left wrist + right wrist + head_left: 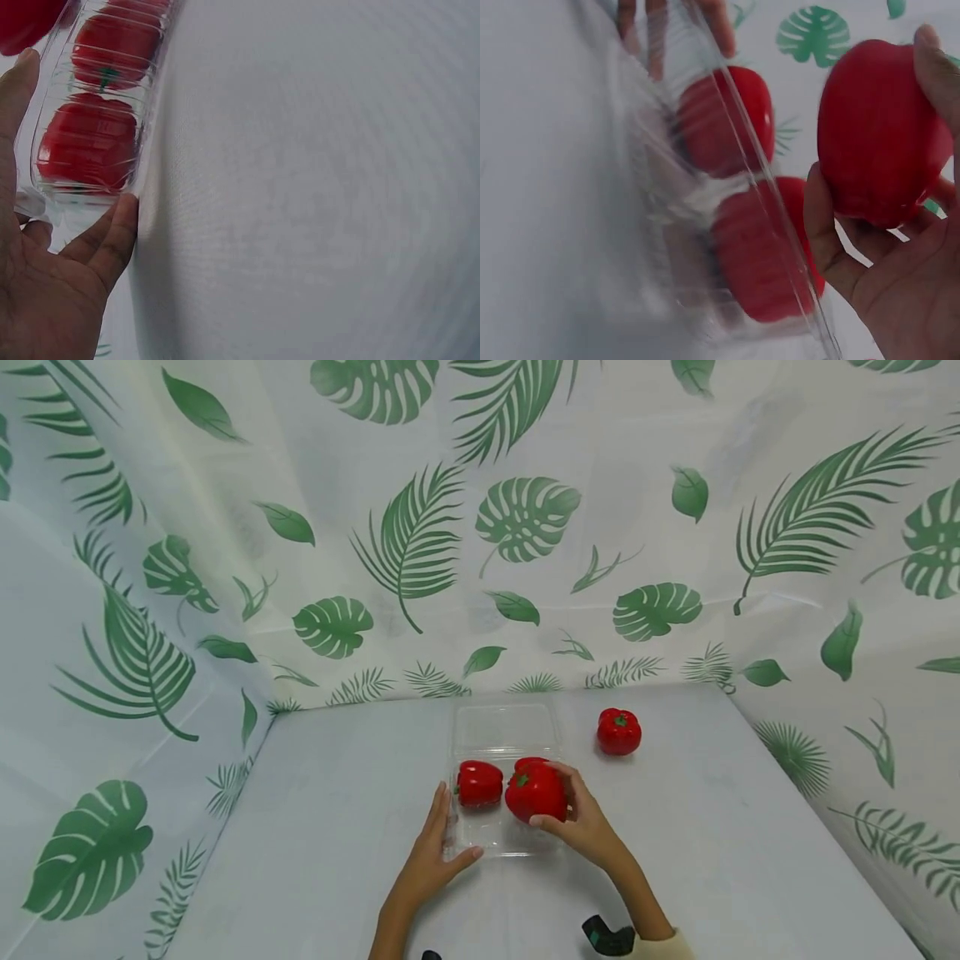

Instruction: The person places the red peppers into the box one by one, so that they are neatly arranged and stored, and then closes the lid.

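A clear plastic clamshell box (491,838) lies on the table, its lid (504,728) folded back. Inside, one red bell pepper (480,783) is at the left and another bell pepper (529,761) sits further right, mostly hidden. My right hand (592,831) grips a third red bell pepper (881,135) above the box's right part, thumb and fingers around its sides. With straight fingers, my left hand (429,868) touches the left side of the box, thumb spread toward its front edge. The right wrist view shows the gripped pepper apart from the two in the box.
One more red bell pepper (619,732) stands on the white table (337,827) behind and right of the box. Leaf-patterned sheeting (555,635) rises at the back and sides. A black wrist device (607,937) shows below the right forearm.
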Motion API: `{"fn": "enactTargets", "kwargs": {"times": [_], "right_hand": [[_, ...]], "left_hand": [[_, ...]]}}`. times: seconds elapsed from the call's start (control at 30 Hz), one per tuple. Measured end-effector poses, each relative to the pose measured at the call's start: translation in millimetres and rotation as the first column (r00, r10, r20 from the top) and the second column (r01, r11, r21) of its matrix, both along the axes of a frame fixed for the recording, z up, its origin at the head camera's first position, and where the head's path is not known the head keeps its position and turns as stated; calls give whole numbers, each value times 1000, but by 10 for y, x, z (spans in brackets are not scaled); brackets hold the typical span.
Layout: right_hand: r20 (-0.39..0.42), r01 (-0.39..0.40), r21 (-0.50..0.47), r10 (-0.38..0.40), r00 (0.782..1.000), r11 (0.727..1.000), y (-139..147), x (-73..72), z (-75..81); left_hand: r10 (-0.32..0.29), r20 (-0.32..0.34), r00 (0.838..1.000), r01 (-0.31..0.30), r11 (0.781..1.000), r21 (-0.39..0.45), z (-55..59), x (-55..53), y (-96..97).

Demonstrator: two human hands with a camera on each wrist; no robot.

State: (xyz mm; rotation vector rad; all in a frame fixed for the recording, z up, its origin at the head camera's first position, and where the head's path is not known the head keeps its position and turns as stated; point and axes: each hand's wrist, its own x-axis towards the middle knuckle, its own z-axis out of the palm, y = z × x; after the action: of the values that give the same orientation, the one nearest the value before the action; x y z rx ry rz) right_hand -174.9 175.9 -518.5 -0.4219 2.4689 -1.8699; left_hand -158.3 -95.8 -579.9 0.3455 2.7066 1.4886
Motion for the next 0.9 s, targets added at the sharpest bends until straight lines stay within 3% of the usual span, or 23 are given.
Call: {"fn": "enactTargets", "kwargs": {"times": [0.13,0.27,0.57,0.9], "right_hand": [[-103,0,137,14,995,991,-140,5,-60],[-176,9,209,28,984,978,-274,10,-116],[-95,-35,190,54,994,981,-442,5,-168],[-141,-57,326,108,984,944,-498,-10,-218]], "left_hand": [[-6,-16,1000,7,1000,16,-4,-3,-3],[-16,-41,999,17,1000,15,4,-5,-5],[-17,-67,998,17,1000,-9,-11,-19,-12],[-25,-43,999,27,999,31,-1,-19,-40]]}}
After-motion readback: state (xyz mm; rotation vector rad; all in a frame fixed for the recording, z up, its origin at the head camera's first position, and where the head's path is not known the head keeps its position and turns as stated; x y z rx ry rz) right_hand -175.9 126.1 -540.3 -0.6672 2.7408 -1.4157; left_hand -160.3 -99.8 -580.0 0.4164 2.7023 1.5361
